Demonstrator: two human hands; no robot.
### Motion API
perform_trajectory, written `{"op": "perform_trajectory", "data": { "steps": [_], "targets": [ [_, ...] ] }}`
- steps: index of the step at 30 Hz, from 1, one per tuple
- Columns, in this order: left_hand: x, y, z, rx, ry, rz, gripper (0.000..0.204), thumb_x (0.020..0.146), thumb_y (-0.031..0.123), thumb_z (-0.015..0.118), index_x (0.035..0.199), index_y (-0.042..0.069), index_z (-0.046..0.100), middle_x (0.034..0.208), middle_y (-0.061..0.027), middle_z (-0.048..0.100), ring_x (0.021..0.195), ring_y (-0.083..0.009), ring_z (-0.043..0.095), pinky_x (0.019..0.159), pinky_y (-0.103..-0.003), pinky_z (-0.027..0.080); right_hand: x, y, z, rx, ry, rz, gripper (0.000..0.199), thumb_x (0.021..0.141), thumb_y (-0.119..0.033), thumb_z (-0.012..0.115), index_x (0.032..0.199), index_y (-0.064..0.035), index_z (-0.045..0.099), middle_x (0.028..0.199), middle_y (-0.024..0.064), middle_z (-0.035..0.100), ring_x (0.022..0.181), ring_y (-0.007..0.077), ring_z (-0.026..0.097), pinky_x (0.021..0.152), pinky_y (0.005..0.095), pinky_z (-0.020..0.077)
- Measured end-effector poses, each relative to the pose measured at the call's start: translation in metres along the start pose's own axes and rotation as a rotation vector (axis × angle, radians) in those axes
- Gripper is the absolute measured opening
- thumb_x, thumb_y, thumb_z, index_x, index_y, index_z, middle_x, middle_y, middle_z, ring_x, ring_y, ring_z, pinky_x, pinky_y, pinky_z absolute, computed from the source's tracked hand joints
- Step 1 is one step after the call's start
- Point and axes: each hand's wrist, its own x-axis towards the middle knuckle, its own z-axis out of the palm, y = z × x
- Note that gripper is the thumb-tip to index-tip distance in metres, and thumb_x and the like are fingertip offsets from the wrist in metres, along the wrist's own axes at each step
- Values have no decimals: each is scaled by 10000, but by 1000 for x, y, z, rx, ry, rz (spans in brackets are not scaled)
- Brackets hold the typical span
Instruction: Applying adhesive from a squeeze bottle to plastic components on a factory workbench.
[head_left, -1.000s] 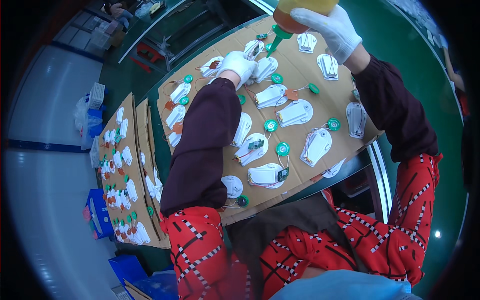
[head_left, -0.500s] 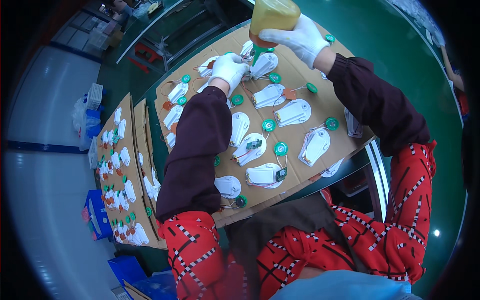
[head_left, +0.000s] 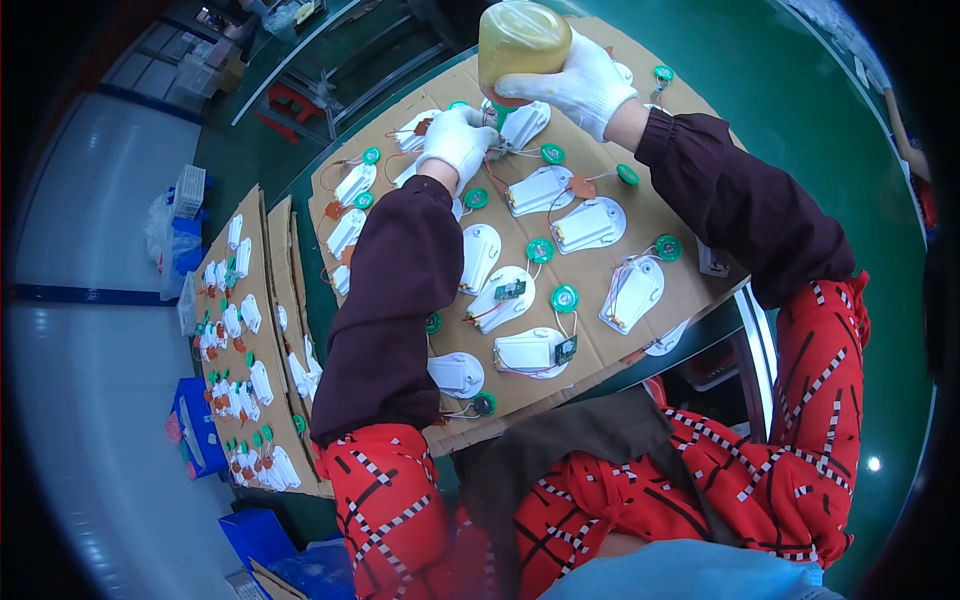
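Note:
My right hand (head_left: 580, 88), in a white glove, is wrapped round a squeeze bottle (head_left: 522, 42) of yellowish liquid. The bottle is tipped neck-down over the far part of the cardboard; its green nozzle is mostly hidden. Just below it lies a white teardrop-shaped plastic housing (head_left: 526, 124) with thin wires. My left hand (head_left: 455, 145), also gloved, has its fingers pinched together at this housing's left edge, by the wires; what they hold is too small to make out. A green round disc (head_left: 552, 154) on wires lies near the housing.
Several similar white housings with green discs and wires cover the cardboard sheet (head_left: 400, 270) before me. Further left, a second cardboard sheet (head_left: 262, 330) bears more of them. Beyond stand a red stool (head_left: 290, 108) and a metal frame; blue bins (head_left: 200, 425) are at the left.
My right hand has moved left and slightly down with the bottle, which stands more end-on, so its nozzle is less visible. My left hand stays nearly in place.

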Motion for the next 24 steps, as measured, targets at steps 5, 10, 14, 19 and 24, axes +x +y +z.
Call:
{"op": "perform_trajectory", "data": {
  "steps": [5, 10, 14, 19, 24],
  "targets": [
    [8, -13, 4, -26, -9, -27, 224, 720, 168, 629, 900, 43, 679, 854, -135, 659, 799, -233, 633, 771, -295, 466, -1, 0, -1, 21, -28, 11, 555, 699, -276, 755, 1149, -51, 520, 1084, 91, 602, 989, 183, 588, 873, 278, 460],
    [9, -13, 7, 21, 20, -8, 226, 724, 181, 631, 903, 54, 684, 876, -135, 658, 829, -251, 628, 788, -310, 463, -4, 7, -10, 155, -77, 16, 532, 710, -258, 750, 1141, -43, 525, 1076, 88, 602, 981, 177, 588, 859, 283, 468],
    [0, -3, 4, 116, 25, -24, 225, 727, 191, 639, 908, 67, 687, 897, -129, 656, 851, -254, 621, 797, -322, 458, -8, 9, -14, 145, -68, 43, 512, 723, -271, 742, 1131, -43, 534, 1060, 88, 603, 966, 173, 589, 846, 283, 473],
    [-10, 12, 1, 209, 38, -18, 222, 725, 197, 653, 909, 78, 688, 900, -130, 654, 854, -259, 618, 794, -329, 458, -8, 13, -16, 197, -95, 85, 510, 734, -306, 732, 1127, -46, 538, 1044, 87, 604, 962, 174, 584, 842, 280, 475],
    [-15, 14, 2, 237, 53, 14, 185, 729, 179, 656, 878, 74, 684, 892, -136, 652, 850, -260, 618, 793, -334, 460, 2, 13, -13, 200, -30, 113, 555, 738, -375, 716, 1149, -60, 516, 1072, 101, 586, 992, 203, 571, 829, 297, 481]
  ]
}}
